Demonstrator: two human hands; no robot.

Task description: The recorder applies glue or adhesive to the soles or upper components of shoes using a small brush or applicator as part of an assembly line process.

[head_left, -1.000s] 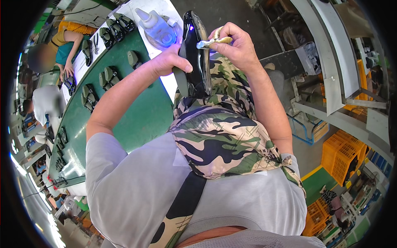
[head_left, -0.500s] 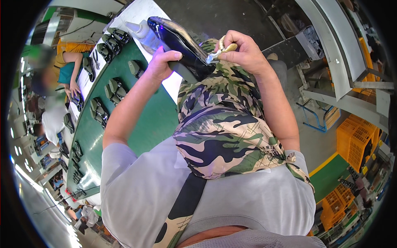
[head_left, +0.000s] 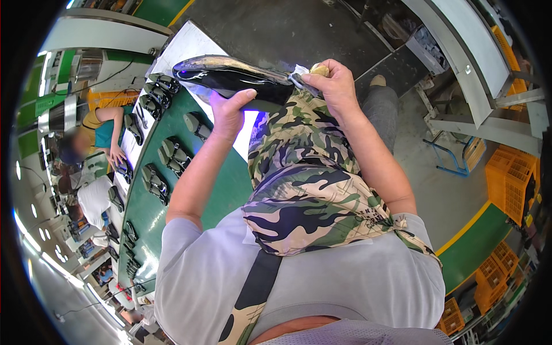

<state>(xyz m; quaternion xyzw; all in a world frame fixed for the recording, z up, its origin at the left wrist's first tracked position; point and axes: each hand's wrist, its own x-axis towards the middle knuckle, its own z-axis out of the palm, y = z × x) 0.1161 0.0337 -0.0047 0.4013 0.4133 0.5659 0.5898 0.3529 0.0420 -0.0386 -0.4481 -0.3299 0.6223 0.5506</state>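
Observation:
My left hand (head_left: 229, 112) grips a glossy black shoe (head_left: 233, 80) by its side, thumb on top. The shoe lies nearly level, its toe to the left and its heel end near my lap, above my camouflage apron (head_left: 310, 190). My right hand (head_left: 338, 89) is closed in a pinch at the heel end. Between its fingers shows a crumpled yellowish and white cloth-like piece (head_left: 319, 70), touching or very close to the shoe's end; its exact kind is unclear.
At left stands a green table (head_left: 221, 178) with a white border strip (head_left: 192, 40), holding several black shoes (head_left: 172, 155). Across it, a co-worker's hand (head_left: 117, 156) touches another shoe. Orange crates (head_left: 509, 178) and a blue-framed stool (head_left: 460, 158) stand at right.
The shoe has swung from a steep slant to nearly level, its toe lower and further left. My right hand has shifted slightly right and down, still pinching. The whole view has also turned.

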